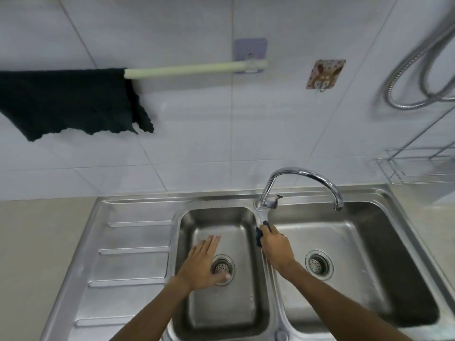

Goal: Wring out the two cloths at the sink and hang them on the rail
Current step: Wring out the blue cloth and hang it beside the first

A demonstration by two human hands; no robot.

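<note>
Dark cloth (73,102) is hung on the rail (194,68), upper left. Another cloth (259,238) is pinched by the right hand (277,249) for wringing; the left hand (203,263) is spread flat, empty.

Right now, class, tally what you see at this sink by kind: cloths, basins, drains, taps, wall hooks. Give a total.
Cloths: 2, one on the rail, one in the right hand
Basins: 2
Drains: 2
Taps: 1
Wall hooks: 2
Total: 9
</note>
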